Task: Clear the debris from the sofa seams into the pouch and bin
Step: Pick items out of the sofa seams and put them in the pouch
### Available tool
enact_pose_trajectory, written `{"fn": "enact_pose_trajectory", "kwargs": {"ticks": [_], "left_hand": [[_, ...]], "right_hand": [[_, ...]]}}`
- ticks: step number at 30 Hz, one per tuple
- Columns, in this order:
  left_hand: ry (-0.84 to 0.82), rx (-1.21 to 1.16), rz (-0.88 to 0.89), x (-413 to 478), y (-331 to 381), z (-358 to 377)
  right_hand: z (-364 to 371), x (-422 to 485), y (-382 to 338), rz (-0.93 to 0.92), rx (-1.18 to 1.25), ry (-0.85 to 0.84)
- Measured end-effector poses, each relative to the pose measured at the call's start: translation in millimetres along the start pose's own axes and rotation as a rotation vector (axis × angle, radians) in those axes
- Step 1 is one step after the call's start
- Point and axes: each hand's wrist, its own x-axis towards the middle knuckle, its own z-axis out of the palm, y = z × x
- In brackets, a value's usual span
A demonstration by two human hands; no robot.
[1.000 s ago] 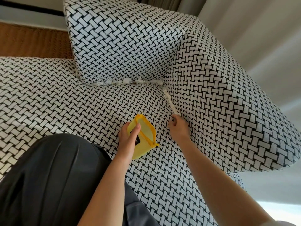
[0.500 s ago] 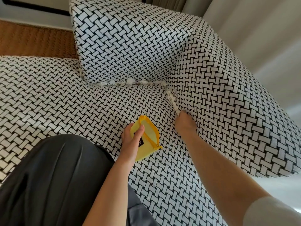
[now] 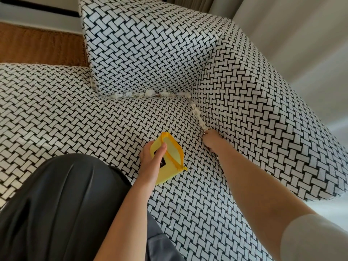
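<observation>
Left hand [image 3: 150,157] grips the yellow pouch [image 3: 173,153], mouth gaping to catch scraps. Right hand [image 3: 211,141] is just beyond the pouch, fingertips sunk in the sofa [image 3: 94,129] seam (grip cannot be told). White debris [image 3: 196,113] lines the seam farther beyond the pouch.

right hand [image 3: 212,141] fingers hidden, pouch [image 3: 174,154] contents unseen

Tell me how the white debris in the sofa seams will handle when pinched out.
Probably very light and soft: the white debris sits in ragged, wispy tufts. It will likely tear into bits rather than lift as one strip, since it lies in separate clumps. Loose pieces may drift, so the yellow pouch is best kept close.
</observation>
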Motion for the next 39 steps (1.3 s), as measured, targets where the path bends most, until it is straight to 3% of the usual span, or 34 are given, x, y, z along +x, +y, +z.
{"fn": "enact_pose_trajectory", "kwargs": {"ticks": [4, 10, 13, 19, 22, 26, 29, 34, 36, 39], "left_hand": [[0.008, -0.004, -0.002, 0, 1, 0], [0.026, 0.026, 0.013, 0, 0, 1], [0.025, 0.026, 0.006, 1, 1, 2], [0.025, 0.037, -0.003, -4, 4, 3], [0.014, 0.028, -0.003, -9, 9, 5], [0.009, 0.002, -0.031, -15, 13, 6], [0.000, -0.001, -0.027, -19, 13, 6], [-0.029, 0.057, -0.035, -21, 10, 5], [-0.027, 0.071, -0.030, -21, 10, 5], [-0.027, 0.072, -0.038, -21, 10, 6]], "right_hand": [[1, 3, 6, -0.002, 0.114, -0.003], [15, -10, 17, -0.168, 0.008, 0.363], [15, -23, 17, -0.182, 0.025, 0.438], [19, -79, 9, -0.318, 0.670, 0.203], [15, -115, 1, -0.494, 0.708, 0.051], [20, -145, -4, -0.639, 0.627, -0.007], [26, -151, 3, -0.681, 0.584, 0.088], [40, -137, 38, -0.459, 0.663, 0.257], [44, -126, 57, -0.375, 0.476, 0.281], [48, -111, 76, -0.276, -0.004, 0.243]]}}
